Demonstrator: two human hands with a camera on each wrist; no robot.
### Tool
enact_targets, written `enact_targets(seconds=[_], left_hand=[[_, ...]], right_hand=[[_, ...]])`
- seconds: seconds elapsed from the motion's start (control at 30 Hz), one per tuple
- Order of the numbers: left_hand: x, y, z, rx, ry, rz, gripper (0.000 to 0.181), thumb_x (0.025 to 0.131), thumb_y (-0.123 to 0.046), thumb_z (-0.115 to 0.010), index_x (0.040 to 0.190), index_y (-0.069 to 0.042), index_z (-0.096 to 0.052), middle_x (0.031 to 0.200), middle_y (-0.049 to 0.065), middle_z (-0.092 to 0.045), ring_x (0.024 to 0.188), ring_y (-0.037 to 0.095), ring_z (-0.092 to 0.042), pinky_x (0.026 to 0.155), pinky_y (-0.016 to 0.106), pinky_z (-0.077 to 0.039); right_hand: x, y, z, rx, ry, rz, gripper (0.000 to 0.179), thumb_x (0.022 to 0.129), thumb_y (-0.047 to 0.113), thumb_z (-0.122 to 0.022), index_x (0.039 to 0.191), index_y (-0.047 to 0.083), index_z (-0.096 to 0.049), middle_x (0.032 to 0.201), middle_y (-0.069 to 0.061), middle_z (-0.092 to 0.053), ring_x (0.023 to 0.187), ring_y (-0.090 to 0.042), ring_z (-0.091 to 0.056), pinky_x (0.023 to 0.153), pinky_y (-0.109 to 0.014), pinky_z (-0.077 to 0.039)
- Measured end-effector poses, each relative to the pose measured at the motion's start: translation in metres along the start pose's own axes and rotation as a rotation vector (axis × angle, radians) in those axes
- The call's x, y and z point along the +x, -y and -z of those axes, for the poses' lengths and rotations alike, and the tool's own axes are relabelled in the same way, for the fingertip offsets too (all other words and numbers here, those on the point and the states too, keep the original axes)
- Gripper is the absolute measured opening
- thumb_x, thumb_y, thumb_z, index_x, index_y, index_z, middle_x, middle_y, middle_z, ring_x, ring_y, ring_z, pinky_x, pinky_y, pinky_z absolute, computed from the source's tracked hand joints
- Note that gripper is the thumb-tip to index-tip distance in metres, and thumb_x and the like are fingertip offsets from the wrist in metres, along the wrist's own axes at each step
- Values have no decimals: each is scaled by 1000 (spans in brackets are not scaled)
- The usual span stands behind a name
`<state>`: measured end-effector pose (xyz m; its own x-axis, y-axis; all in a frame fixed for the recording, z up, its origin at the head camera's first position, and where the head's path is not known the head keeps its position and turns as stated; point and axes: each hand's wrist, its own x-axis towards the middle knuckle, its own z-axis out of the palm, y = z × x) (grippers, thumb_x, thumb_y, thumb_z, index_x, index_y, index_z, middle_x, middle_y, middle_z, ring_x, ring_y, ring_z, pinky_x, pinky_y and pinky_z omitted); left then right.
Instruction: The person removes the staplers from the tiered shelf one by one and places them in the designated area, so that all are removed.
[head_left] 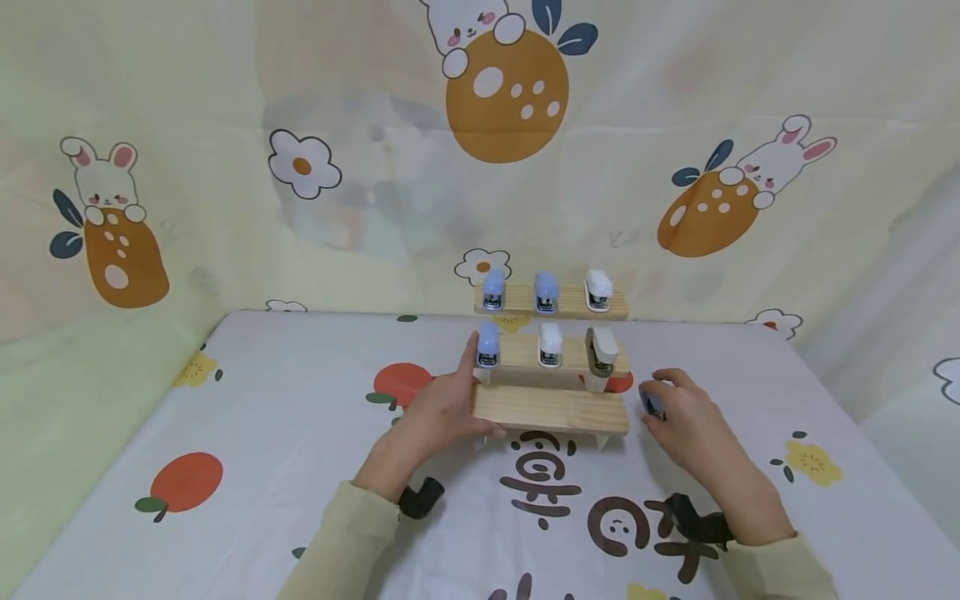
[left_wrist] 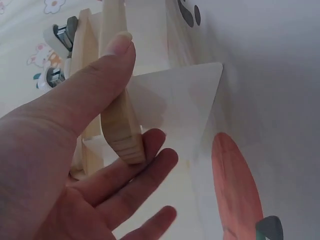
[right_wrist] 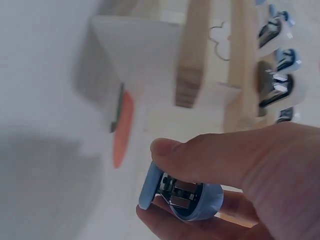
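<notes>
My left hand point(head_left: 438, 417) grips the left end of the lowest wooden board point(head_left: 551, 408) of a three-step stand. In the left wrist view the thumb lies over the board point(left_wrist: 120, 125) and the fingers reach around its end. To the right of the stand, my right hand point(head_left: 693, 421) holds a small blue stapler point(right_wrist: 210, 202) between thumb and fingers, its metal mechanism showing. On the middle board stand a blue stapler point(head_left: 487, 346), a white stapler point(head_left: 551, 344) and a white stapler with a grey-brown base point(head_left: 602, 351).
The top board point(head_left: 517, 298) bears two blue staplers point(head_left: 492, 289) point(head_left: 546, 292) and a white stapler point(head_left: 598, 290). White supports point(left_wrist: 175, 95) hold up the boards. A printed cloth point(head_left: 285, 417) covers the table, and a patterned curtain point(head_left: 375, 208) hangs behind the stand.
</notes>
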<state>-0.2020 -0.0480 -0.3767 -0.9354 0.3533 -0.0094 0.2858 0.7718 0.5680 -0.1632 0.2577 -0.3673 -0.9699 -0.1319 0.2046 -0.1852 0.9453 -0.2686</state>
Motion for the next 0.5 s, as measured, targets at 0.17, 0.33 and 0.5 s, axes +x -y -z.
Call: enact_targets(seconds=[0.17, 0.33, 0.5], left_hand=[[0, 4, 1, 53, -9, -38, 134, 68, -42, -90, 160, -14, 3, 118, 11, -68, 88, 19, -60, 84, 33, -52], [-1, 6, 3, 49, 5, -57, 133, 68, -40, -90, 160, -13, 2, 111, 7, -69, 87, 18, -57, 82, 31, -49], [-4, 6, 4, 46, 10, -81, 132, 68, -37, -91, 160, -13, 1, 109, 6, -68, 86, 17, -56, 80, 29, -48]], right_hand=[[5, -6, -9, 15, 31, -37, 37, 79, -3, -76, 114, -11, -66, 127, -35, -52, 106, -50, -60, 88, -59, -53], [7, -10, -14, 30, 60, -53, 37, 78, -3, -77, 113, -11, -66, 127, -36, -52, 106, -50, -60, 89, -60, -53], [9, -12, -17, 33, 76, -58, 38, 77, -3, -78, 112, -12, -66, 125, -36, -52, 106, -50, -60, 89, -60, -52]])
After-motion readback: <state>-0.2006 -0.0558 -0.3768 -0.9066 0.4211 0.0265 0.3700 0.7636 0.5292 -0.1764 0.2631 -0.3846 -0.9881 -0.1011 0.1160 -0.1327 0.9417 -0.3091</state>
